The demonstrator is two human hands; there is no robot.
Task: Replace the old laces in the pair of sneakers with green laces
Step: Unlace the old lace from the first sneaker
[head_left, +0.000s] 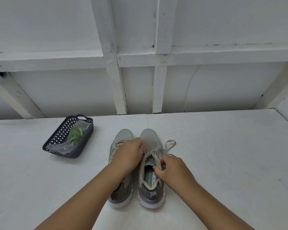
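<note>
Two grey sneakers stand side by side on the white table, toes pointing away from me. The left sneaker (pixel 123 136) is partly covered by my left forearm. My left hand (pixel 129 155) reaches across to the laced front of the right sneaker (pixel 150 180) with its fingers curled at the old beige lace. My right hand (pixel 170 168) pinches that lace (pixel 170 143) at the shoe's upper eyelets; a loop of it lies loose to the right. The green laces (pixel 76 134) sit in a clear plastic bag inside the basket.
A dark blue perforated basket (pixel 60 130) stands at the left on the white table (pixel 223 155). Behind the table rises a white wall with wooden framing (pixel 116 80).
</note>
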